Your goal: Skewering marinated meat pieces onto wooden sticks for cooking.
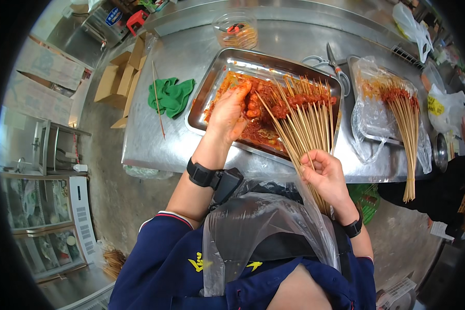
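A steel tray (201, 116) holds red-coated meat pieces (255, 106) and a row of bamboo skewers (310, 128) whose tips carry meat. Over the tray's left part is my left hand (232, 110), sauce on its fingers, touching the meat at its right; whether it grips a piece is hidden. My right hand (321, 172) pinches a bamboo skewer between thumb and fingers, low beside the bundle's handles, near the table's front edge. The handles run down over clear plastic (271, 232) at my front.
A green cloth (172, 97) with a skewer across it lies left of the tray. Behind stands a clear plastic tub (235, 31). Scissors (335, 66) lie at the tray's back right. Further right, a plastic-covered tray (372, 133) bears more loaded skewers (405, 128). A dark-clothed person is at far right.
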{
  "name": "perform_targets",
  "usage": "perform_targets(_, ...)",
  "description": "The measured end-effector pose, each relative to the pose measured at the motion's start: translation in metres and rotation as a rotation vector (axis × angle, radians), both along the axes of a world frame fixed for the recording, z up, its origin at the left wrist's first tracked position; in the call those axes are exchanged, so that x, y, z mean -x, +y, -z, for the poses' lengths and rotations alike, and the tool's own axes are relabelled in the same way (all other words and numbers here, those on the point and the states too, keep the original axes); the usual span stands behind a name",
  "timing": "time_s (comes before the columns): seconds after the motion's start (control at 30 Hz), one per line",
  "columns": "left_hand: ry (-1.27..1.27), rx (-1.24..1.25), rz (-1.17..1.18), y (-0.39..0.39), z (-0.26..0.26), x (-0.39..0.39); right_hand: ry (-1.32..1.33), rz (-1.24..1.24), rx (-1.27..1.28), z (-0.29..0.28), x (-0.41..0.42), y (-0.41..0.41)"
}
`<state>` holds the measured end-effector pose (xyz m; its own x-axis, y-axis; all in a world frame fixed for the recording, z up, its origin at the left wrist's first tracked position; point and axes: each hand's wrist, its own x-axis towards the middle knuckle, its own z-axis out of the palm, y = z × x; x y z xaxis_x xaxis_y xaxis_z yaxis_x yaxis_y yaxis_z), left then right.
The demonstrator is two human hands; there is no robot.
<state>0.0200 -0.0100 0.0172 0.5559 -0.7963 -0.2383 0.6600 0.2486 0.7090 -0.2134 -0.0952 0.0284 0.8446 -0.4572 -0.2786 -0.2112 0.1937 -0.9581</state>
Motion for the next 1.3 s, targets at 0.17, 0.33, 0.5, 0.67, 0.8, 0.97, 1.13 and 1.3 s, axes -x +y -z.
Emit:
perform_targets(0.17, -0.063, 0.061, 0.004, 0.002, 0.010, -0.001, 0.007, 0.008, -0.019, 0.002, 0.001, 0.001)
perform_targets(0.33, -0.112, 0.036, -0.057, -0.007, -0.001, 0.017, 0.031, 0.009, -0.026, 0.001, 0.001, 0.000)
perform_targets(0.5, -0.415, -0.080, -0.041, -0.004, 0.013, 0.016, 0.037, 0.007, -0.032, 0.002, 0.001, -0.001)
perform_targets(0.67, -0.498, -0.208, 0.129, -0.001, 0.019, 0.027, 0.048, 0.017, -0.017, 0.002, 0.000, 0.000)
perform_targets(0.8, -0.501, -0.209, 0.130, -0.006, 0.019, 0.027, 0.007, 0.059, 0.017, 0.005, 0.002, 0.001)
perform_targets(0.97, -0.457, -0.312, 0.055, -0.015, 0.026, 0.026, -0.108, 0.102, 0.389, 0.006, 0.004, 0.001)
perform_targets(1.13, -0.428, -0.279, 0.081, -0.026, 0.016, 0.031, 0.070, -0.051, -0.054, -0.014, 0.002, 0.001)
perform_targets(1.3, -0.631, -0.313, -0.096, -0.009, 0.047, 0.002, -0.113, 0.050, -0.035, 0.004, 0.003, -0.003)
